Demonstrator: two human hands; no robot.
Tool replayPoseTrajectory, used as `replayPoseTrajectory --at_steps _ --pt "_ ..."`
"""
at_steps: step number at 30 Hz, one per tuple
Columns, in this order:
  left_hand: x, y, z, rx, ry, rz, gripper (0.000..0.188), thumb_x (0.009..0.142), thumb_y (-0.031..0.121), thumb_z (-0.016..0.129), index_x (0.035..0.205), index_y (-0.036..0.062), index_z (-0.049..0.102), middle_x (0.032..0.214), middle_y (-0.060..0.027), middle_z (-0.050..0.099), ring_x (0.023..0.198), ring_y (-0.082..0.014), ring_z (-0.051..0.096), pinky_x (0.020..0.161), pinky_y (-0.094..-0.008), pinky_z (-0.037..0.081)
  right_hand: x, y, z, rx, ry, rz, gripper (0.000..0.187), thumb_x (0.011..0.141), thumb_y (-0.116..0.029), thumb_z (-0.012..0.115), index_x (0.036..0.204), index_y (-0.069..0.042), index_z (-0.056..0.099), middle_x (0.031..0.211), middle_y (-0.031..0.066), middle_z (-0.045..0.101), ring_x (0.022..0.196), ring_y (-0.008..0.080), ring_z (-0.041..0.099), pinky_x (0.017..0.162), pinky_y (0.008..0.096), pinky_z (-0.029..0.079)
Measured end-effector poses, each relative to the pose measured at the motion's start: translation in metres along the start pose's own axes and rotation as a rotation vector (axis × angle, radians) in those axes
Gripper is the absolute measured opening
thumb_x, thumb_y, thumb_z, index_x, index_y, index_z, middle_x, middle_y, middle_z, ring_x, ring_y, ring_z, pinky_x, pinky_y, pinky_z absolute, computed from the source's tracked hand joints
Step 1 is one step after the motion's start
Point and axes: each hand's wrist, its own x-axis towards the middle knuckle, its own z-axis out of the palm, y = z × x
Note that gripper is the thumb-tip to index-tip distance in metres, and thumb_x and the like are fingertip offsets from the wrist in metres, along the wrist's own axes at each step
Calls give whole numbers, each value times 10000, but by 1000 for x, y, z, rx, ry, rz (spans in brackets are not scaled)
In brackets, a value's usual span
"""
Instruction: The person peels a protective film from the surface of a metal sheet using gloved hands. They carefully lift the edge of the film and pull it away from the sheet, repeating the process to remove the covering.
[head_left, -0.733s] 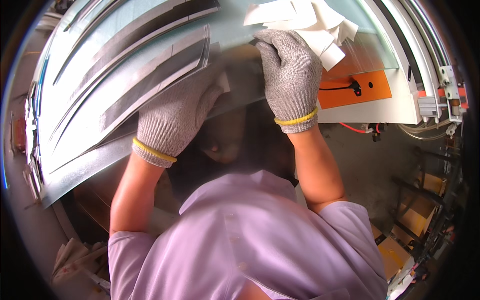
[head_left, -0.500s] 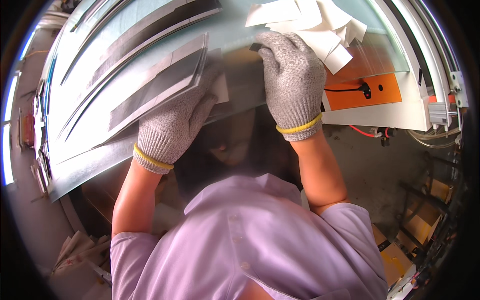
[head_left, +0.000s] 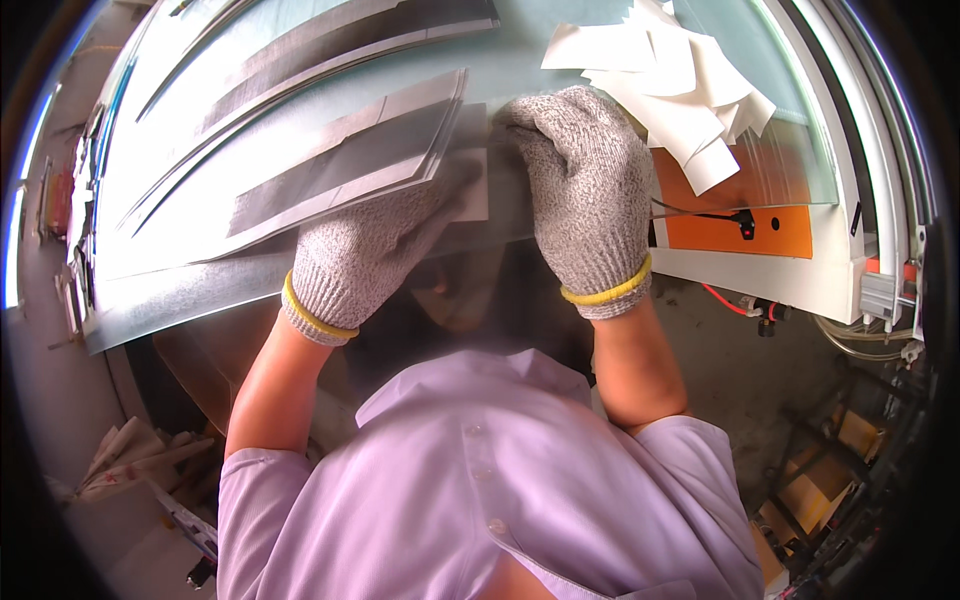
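In a grey knit glove with a yellow cuff, my left hand [head_left: 365, 240] grips a thin stack of flat strips [head_left: 345, 155], dark grey with pale edges. The stack is tilted above the glass tabletop [head_left: 190, 300], and most of my left fingers are hidden beneath it. Close to the stack's right end is my right hand [head_left: 590, 180], gloved the same way. Its fingers are curled together at the tips; what they pinch, if anything, is hidden. More dark strips [head_left: 350, 60] lie on the glass beyond the stack.
A loose pile of white slips [head_left: 660, 80] lies on the glass at the far right. Below it are an orange panel [head_left: 790, 238] with a black cable plug [head_left: 745, 222] and a white frame [head_left: 840, 280]. Cardboard [head_left: 805, 490] lies at the lower right, bundled cloth [head_left: 130, 450] at lower left.
The whole view has shifted, so the table things sit further right. My right fingers, earlier at a small dark piece, are now curled in nearer the stack's end. My left hand keeps its grip.
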Motion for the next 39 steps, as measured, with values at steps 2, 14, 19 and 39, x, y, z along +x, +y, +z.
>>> replayPoseTrajectory --at_steps 2,14,19,39 --pt "-4 -6 4 6 -8 -20 321 885 86 728 1205 95 746 1202 -153 718 1076 -338 698 942 -389 541 1 2 1 6 -19 -9 149 778 -23 655 914 -56 704 875 148 638 859 371 622 750 454 502" --pt "-5 -6 4 -1 -21 -16 282 908 140 730 1182 76 744 1050 -146 754 943 -327 733 850 -379 573 3 2 0 -73 -83 -59 120 782 -51 654 897 -54 688 873 154 637 878 379 610 783 455 505" --pt "-7 -12 8 42 10 36 282 927 198 705 1193 117 746 1085 -125 745 952 -322 718 845 -394 566 4 -4 -4 -29 -92 -42 121 778 -62 655 895 -55 685 856 150 635 862 371 617 761 450 504" --pt "-9 -15 10 99 9 70 288 950 254 651 1214 176 737 1163 -94 719 979 -315 694 825 -413 563 3 -8 -2 -108 -56 -31 129 837 50 653 946 10 710 905 151 696 849 325 689 781 374 543"
